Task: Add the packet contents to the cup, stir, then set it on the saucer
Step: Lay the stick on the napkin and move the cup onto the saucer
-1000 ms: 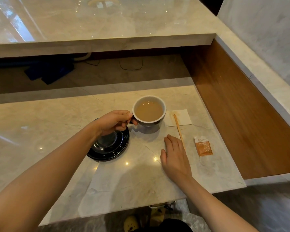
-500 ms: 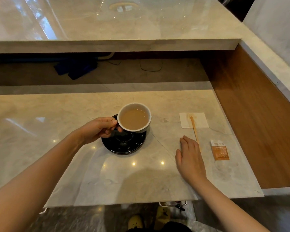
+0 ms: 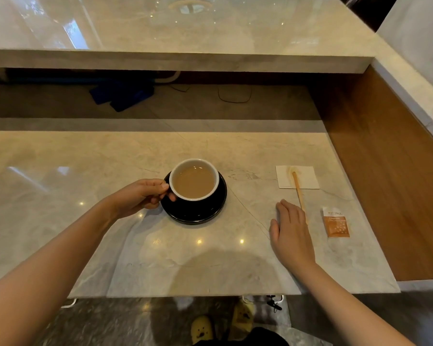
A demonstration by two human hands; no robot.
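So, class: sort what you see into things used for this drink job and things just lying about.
Job things: cup, saucer, packet, stir stick, napkin under its tip.

Lying about: blue cloth, black cable, on the lower shelf behind.

Open marble to the front and left; the right side is crowded and walled.

The pale marble counter (image 3: 60, 186) is left bare in front of and to the left of the black round saucer (image 3: 200, 211), on which the dark white-lined cup (image 3: 194, 182) of milky brown drink is gripped at the handle by the left hand (image 3: 143, 196). To the right, passage is narrowed by the flat right hand (image 3: 291, 233), the wooden stir stick (image 3: 298, 191) on a white paper napkin (image 3: 308, 177), the orange packet (image 3: 336, 223) and the brown wooden side panel (image 3: 385, 183). Behind, reach is capped by the raised marble shelf (image 3: 185, 59).
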